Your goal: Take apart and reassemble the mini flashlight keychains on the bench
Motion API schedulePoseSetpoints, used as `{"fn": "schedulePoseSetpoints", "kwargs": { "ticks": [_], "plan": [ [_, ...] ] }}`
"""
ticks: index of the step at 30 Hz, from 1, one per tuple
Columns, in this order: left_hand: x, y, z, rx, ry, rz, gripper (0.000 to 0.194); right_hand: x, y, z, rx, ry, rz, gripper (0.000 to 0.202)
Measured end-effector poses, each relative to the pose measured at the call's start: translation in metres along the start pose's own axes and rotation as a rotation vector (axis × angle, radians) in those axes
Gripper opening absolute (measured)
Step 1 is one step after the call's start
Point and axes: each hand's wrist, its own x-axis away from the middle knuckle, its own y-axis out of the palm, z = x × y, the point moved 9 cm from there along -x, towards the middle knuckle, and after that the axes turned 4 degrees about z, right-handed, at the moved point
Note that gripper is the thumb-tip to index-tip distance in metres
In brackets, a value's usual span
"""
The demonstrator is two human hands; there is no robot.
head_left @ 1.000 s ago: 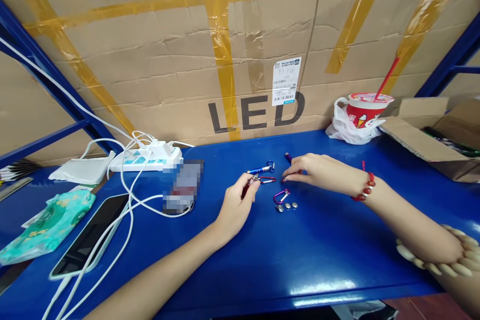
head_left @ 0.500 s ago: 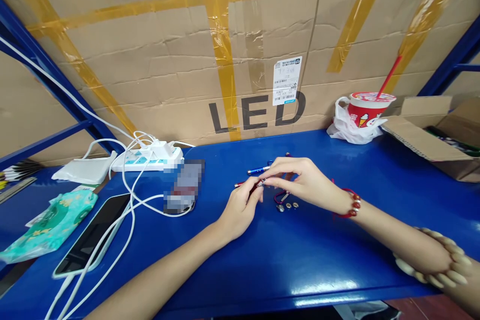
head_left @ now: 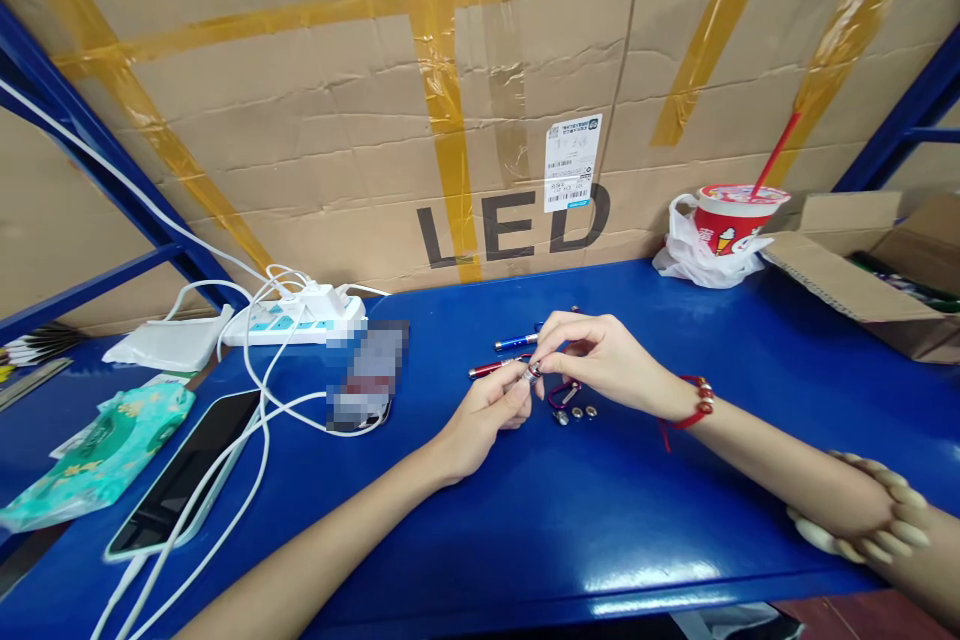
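Note:
Near the middle of the table, my left hand (head_left: 484,420) is closed around a small silvery metal tube (head_left: 533,373), most of it hidden by the fingers. The fingertips of my right hand (head_left: 600,360) pinch the tube's upper end. Just behind the hands lie a slim blue metal torch-like tube (head_left: 514,343) and a similar red one (head_left: 487,369). A dark red carabiner clip (head_left: 559,398) lies under my right hand, partly covered. In front of it are a small silver piece (head_left: 560,417) and two little round button cells (head_left: 577,412).
On the left of the blue table (head_left: 600,510) are a phone (head_left: 184,470), white cables, a power strip (head_left: 296,320), a tissue pack (head_left: 101,450) and a blurred-out object (head_left: 371,370). At right stand a red cup (head_left: 739,220) in a plastic bag and an open carton (head_left: 870,290).
My left hand has turned slightly and the metal tube now points more upward. My right hand has shifted a little left, its fingertips now at the tube's upper end.

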Motion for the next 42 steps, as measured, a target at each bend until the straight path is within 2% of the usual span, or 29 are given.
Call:
{"fn": "schedulePoseSetpoints", "kwargs": {
  "ticks": [3, 5, 7, 12, 17, 22, 25, 29, 31, 35, 40, 42],
  "plan": [
    [0.000, 0.004, -0.002, 0.065, -0.049, -0.035, 0.028, -0.001, -0.004, 0.003, -0.031, 0.022, 0.011, 0.009],
    [0.001, 0.007, -0.002, 0.026, -0.065, -0.054, 0.030, -0.002, -0.009, 0.007, -0.059, 0.051, 0.033, 0.010],
    [0.002, 0.005, -0.001, -0.153, -0.037, -0.033, 0.028, -0.004, -0.015, 0.014, -0.081, 0.082, 0.064, 0.012],
    [0.004, -0.006, 0.005, -0.803, 0.093, 0.077, 0.019, -0.006, -0.025, 0.027, -0.063, 0.117, 0.140, 0.018],
    [0.003, -0.006, 0.007, -1.058, 0.162, 0.063, 0.013, -0.005, -0.024, 0.025, 0.025, 0.084, 0.141, 0.020],
    [0.004, -0.005, 0.013, -1.123, 0.237, 0.054, 0.014, -0.004, -0.017, 0.013, 0.167, -0.019, 0.062, 0.018],
    [0.004, -0.007, 0.014, -1.135, 0.257, 0.078, 0.018, -0.003, -0.013, 0.010, 0.342, -0.087, -0.014, 0.017],
    [0.004, -0.010, 0.017, -1.134, 0.270, 0.124, 0.018, 0.000, -0.004, 0.016, 0.723, -0.125, -0.195, 0.017],
    [0.004, -0.012, 0.018, -1.139, 0.262, 0.156, 0.016, 0.002, 0.001, 0.023, 0.828, -0.113, -0.299, 0.016],
    [0.004, -0.013, 0.020, -1.179, 0.224, 0.182, 0.014, 0.005, 0.007, 0.028, 0.863, -0.106, -0.404, 0.015],
    [0.006, 0.003, 0.015, -1.129, 0.265, 0.033, 0.015, 0.007, 0.011, 0.029, 0.874, -0.117, -0.432, 0.015],
    [0.007, 0.005, 0.013, -1.117, 0.264, 0.011, 0.017, 0.007, 0.010, 0.029, 0.885, -0.123, -0.428, 0.014]
  ]
}}
